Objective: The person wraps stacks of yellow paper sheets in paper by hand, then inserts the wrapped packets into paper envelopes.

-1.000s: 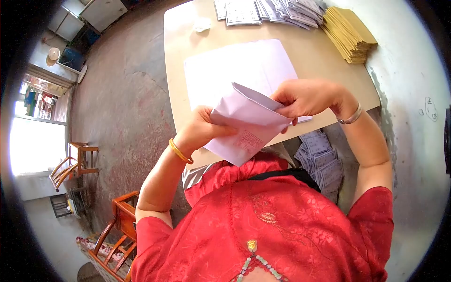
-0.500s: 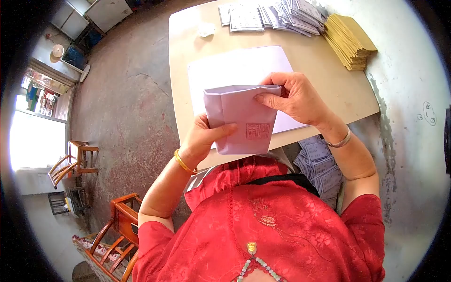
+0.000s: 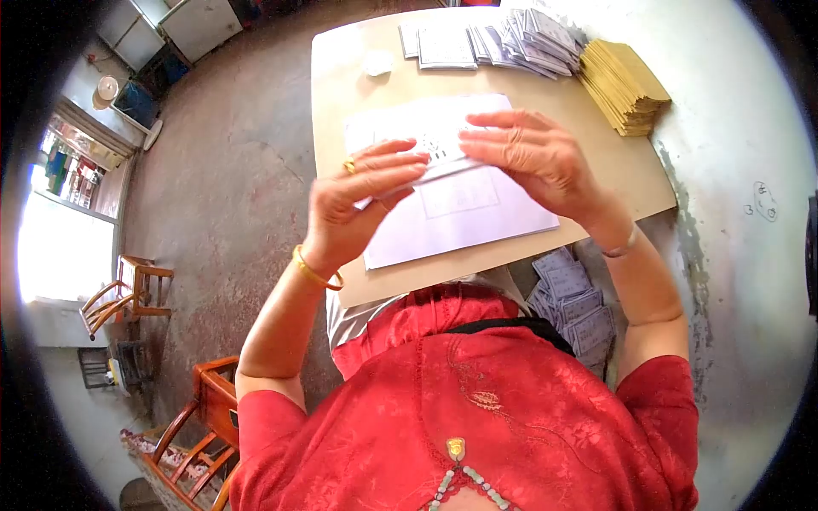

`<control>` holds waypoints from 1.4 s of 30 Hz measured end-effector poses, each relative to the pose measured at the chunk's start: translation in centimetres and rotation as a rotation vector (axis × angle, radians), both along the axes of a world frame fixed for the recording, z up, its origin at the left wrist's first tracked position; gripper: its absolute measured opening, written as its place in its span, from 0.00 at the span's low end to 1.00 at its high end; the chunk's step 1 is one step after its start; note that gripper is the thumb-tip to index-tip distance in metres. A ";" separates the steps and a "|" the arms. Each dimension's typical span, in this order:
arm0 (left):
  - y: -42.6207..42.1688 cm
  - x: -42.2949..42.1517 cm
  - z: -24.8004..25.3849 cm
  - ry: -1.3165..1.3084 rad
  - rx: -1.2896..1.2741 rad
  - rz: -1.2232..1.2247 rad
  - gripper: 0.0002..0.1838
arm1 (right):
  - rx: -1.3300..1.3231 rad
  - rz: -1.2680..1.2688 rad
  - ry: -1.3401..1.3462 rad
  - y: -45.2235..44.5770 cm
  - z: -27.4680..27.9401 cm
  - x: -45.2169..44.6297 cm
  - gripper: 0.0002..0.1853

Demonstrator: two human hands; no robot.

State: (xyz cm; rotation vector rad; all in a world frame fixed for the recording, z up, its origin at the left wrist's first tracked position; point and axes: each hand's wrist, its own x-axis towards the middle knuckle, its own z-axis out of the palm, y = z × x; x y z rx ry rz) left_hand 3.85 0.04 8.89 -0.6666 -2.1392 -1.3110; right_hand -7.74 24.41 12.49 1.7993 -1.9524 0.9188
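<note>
Between my two hands is a white paper packet (image 3: 443,164), tipped nearly edge-on, with black print on the part that shows. My left hand (image 3: 362,187) grips its left end, fingers on top and thumb underneath. At the right end, my right hand (image 3: 532,162) lies over the packet with its fingers bent together; its thumb is hidden. Below the packet, a stack of large white sheets (image 3: 477,230) lies on the table, the top one marked with a faint rectangular frame.
On the tan table (image 3: 596,183) stand piles of printed white packets (image 3: 447,47), a stack of yellow-brown paper (image 3: 626,85) and a small white object (image 3: 377,62). More packets (image 3: 575,302) lie below the right edge. Wooden chairs (image 3: 217,400) stand left; a wall (image 3: 741,255) rises right.
The packet has gone from upright, stamped side showing, to tipped nearly flat and farther from my body. Both hands have moved up with it, and my right hand now lies over its end.
</note>
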 end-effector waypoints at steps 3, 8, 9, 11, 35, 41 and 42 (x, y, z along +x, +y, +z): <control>-1.0 0.6 -5.6 -0.187 -0.354 0.000 0.25 | 0.299 -0.065 0.091 1.9 -6.2 -0.4 0.23; -1.2 3.0 -10.0 -0.320 -0.555 -0.070 0.29 | 0.497 -0.128 -0.087 3.8 -11.7 1.5 0.24; -0.8 3.0 -10.1 -0.296 -0.568 -0.070 0.28 | 0.466 -0.162 -0.101 3.2 -12.0 0.9 0.23; 0.2 1.8 -10.1 -0.238 -0.604 -0.067 0.27 | 0.430 -0.206 -0.107 1.3 -11.7 -0.7 0.23; 3.8 -2.2 -11.0 -0.380 -0.973 -0.061 0.40 | 0.661 -0.065 0.008 -10.5 -15.4 -9.5 0.42; 3.5 -2.3 -11.6 -0.358 -0.897 -0.054 0.40 | 0.457 -0.119 0.077 -10.4 -16.6 -9.7 0.38; 3.4 -2.3 -11.7 -0.368 -0.886 -0.060 0.39 | 0.336 -0.140 0.070 -10.1 -16.8 -9.8 0.35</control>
